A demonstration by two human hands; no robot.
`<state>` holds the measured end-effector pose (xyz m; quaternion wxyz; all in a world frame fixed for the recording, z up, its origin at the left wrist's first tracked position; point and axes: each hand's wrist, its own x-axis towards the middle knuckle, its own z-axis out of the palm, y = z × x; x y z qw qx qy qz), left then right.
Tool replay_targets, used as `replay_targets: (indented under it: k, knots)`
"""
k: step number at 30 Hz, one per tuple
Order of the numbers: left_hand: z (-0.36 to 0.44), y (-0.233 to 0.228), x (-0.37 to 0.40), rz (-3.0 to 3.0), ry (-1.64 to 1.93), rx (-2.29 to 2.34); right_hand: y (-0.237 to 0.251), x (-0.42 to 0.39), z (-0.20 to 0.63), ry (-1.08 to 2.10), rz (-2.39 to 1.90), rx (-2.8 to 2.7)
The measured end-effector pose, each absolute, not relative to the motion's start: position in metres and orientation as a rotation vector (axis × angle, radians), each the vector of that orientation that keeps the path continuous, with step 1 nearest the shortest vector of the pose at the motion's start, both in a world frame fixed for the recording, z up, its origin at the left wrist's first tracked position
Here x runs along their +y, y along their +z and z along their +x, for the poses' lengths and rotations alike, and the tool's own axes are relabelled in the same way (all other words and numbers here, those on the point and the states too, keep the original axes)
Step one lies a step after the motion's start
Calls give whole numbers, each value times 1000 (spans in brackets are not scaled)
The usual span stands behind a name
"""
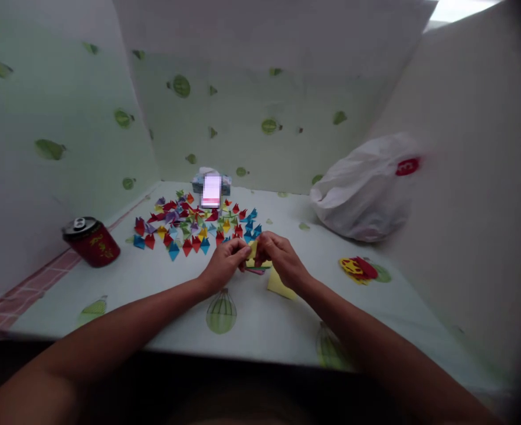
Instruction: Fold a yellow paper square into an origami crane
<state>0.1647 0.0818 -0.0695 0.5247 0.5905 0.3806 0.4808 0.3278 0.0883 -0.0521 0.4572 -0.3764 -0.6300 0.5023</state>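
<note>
My left hand (225,263) and my right hand (282,258) meet over the table, both pinching a small yellow paper piece (253,250) between their fingertips. Just under the hands lies a thin stack of coloured paper squares (255,270), and a yellow sheet (278,284) pokes out beneath my right wrist. Beyond the hands spreads a pile of several small folded paper pieces (189,227) in red, blue, yellow, purple and green.
A red drink can (91,240) lies tilted at the left. A phone (211,191) leans on a tissue box (225,183) at the back. A white plastic bag (366,189) sits at the right, with a red and yellow paper cutout (360,268) nearer.
</note>
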Motion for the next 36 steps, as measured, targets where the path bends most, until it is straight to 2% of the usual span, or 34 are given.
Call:
replay_targets:
  k: [9,18,36]
  knots:
    - [169,-54,87,1438,1097,893,-61,88,328,1055,-962,-1528]
    - [168,-61,77,1389,1187,929,-72,88,328,1260,-801,-1495]
    - [170,-73,59,1197,1313,848,-81,81,325,1370,-672,-1392]
